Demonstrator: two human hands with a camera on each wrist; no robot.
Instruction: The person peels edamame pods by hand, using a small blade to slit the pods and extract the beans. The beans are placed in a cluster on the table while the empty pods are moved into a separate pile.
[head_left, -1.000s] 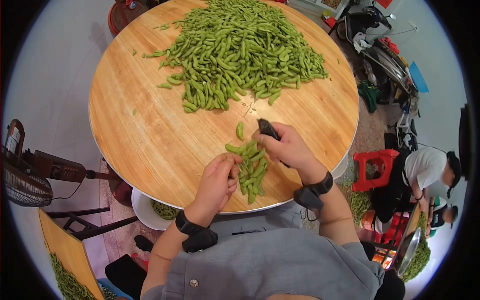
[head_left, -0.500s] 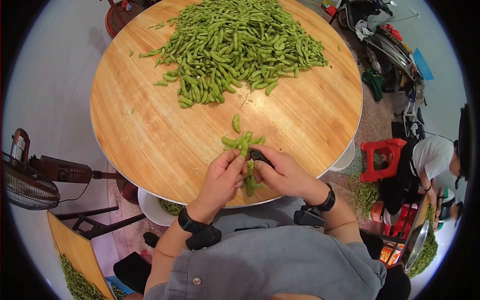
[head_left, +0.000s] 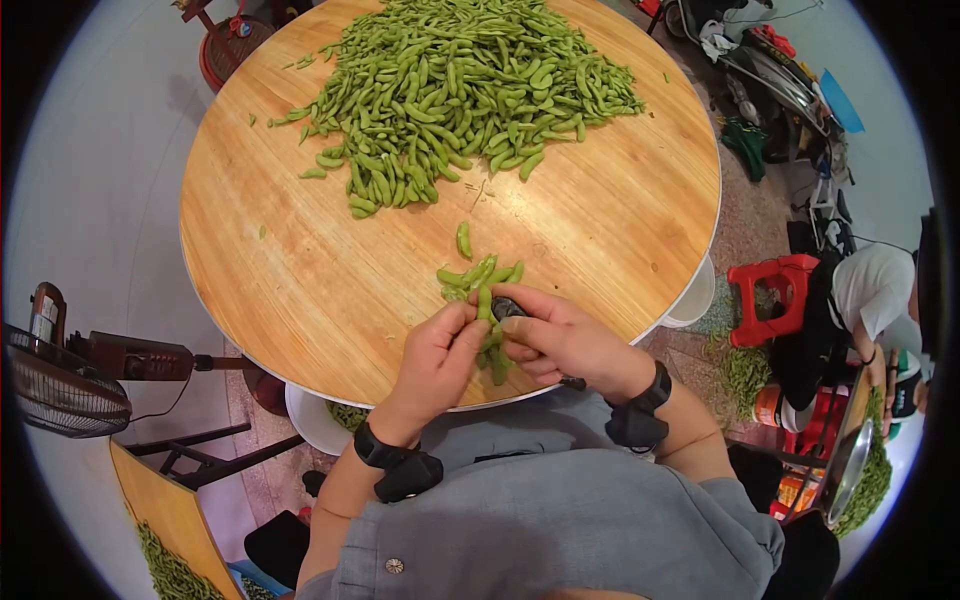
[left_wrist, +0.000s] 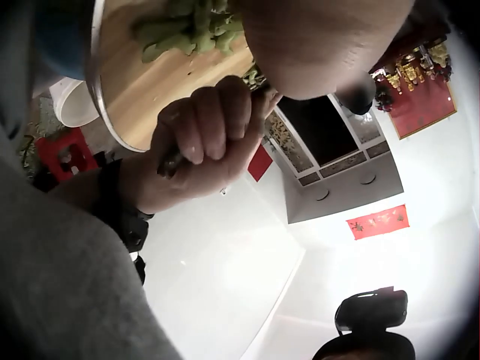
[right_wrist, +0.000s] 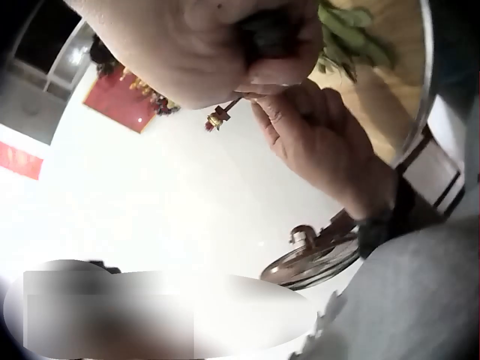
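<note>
In the head view my left hand (head_left: 440, 355) pinches a green soybean pod (head_left: 485, 302) between thumb and fingertips, over the near edge of the round table. My right hand (head_left: 580, 345) grips a black hand tool (head_left: 507, 308), its upper end beside the pod; the fingers cover most of it, so I cannot tell its kind. Beneath and just beyond both hands lies a small heap of pods (head_left: 468, 278). A single pod (head_left: 463, 240) lies a little farther off. In the left wrist view the right hand's fingers curl round the tool's dark lower end (left_wrist: 171, 163).
A large pile of pods (head_left: 470, 100) covers the far part of the wooden table (head_left: 280, 270). Below its edge stand a white tub (head_left: 312, 418) at left and a pale bucket (head_left: 692, 295) at right. A fan (head_left: 65, 370), red stool (head_left: 770, 290) and another person (head_left: 870, 290) are around.
My left hand has taken a pod from the small heap and holds it up. The right hand has moved down and left with the black tool, to beside that pod.
</note>
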